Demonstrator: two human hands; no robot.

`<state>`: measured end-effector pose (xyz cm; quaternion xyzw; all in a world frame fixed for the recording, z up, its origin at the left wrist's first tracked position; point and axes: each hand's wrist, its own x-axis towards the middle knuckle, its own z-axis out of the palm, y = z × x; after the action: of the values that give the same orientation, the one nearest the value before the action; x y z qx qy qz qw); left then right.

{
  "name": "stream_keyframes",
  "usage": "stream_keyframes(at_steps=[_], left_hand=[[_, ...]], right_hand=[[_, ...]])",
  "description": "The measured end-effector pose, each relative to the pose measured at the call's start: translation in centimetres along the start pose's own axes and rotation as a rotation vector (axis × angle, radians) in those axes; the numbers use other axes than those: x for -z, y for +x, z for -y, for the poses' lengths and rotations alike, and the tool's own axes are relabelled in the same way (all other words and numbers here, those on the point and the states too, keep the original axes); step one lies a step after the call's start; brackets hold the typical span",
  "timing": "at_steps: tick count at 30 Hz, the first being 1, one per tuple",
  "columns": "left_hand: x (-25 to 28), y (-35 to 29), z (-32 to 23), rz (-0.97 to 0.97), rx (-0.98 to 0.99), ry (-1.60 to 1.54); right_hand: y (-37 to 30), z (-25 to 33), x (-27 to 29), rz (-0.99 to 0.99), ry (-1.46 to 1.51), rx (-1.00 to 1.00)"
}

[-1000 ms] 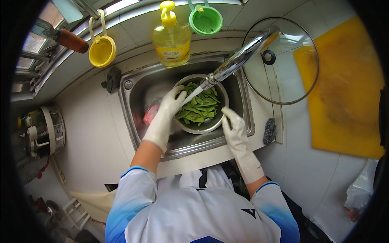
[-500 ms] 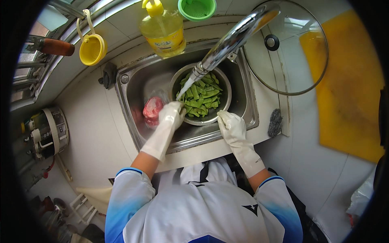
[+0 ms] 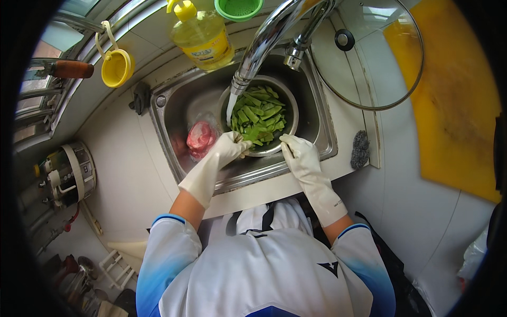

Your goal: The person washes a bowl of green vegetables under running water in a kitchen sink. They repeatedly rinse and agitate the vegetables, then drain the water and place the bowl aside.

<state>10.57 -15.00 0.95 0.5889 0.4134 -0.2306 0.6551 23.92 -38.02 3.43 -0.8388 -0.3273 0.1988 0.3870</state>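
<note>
A round metal bowl (image 3: 293,124) of cut flat green beans (image 3: 259,116) stands in the steel sink (image 3: 185,100), with water running from the chrome faucet (image 3: 259,45) at its left side. Both my hands wear white rubber gloves. My left hand (image 3: 230,148) is closed at the bowl's near left rim, its fingertips beside the beans; what lies under its fingers is partly hidden. My right hand (image 3: 299,150) pinches the near right rim. A piece of red meat in clear plastic (image 3: 201,138) lies in the sink, left of the bowl.
A soap bottle (image 3: 203,45) and a green basket (image 3: 238,8) stand behind the sink. To the right are a glass lid (image 3: 369,58), a steel scouring pad (image 3: 360,150) and a yellow cutting board (image 3: 449,100). A yellow strainer (image 3: 117,68) hangs at left.
My left hand has shifted right along the bowl's near rim. The right hand stays at the rim. The view has shifted, showing more of the faucet, and its stream falls nearer the bowl's left edge.
</note>
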Motion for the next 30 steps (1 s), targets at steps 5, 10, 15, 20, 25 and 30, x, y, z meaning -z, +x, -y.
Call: stream_keyframes(at_steps=[5, 10, 15, 20, 25, 30], left_hand=[[-1.2, -2.7, 0.6, 0.03, -0.235, -0.467], [-2.9, -3.1, 2.5, -0.033, -0.257, -0.557], [-3.3, -2.7, 3.4, -0.145, -0.317, -0.691], [-1.7, -1.9, 4.4, -0.193, -0.171, -0.389], [-0.5, -0.7, 3.7, -0.458, -0.267, -0.448], [-0.6, 2.5, 3.6, -0.47, -0.264, -0.59]], right_hand=[[0.0, 2.5, -5.5, 0.176, 0.699, -0.408], [6.4, 3.9, -9.8, 0.195, 1.063, -0.683], [7.4, 5.3, -10.8, 0.523, 0.929, -0.608], [11.6, 0.5, -11.2, 0.484, 0.113, -0.424], [16.1, 1.1, -7.0, 0.305, -0.373, -0.102], [19.5, 2.9, -12.8, 0.482, -0.559, 0.011]])
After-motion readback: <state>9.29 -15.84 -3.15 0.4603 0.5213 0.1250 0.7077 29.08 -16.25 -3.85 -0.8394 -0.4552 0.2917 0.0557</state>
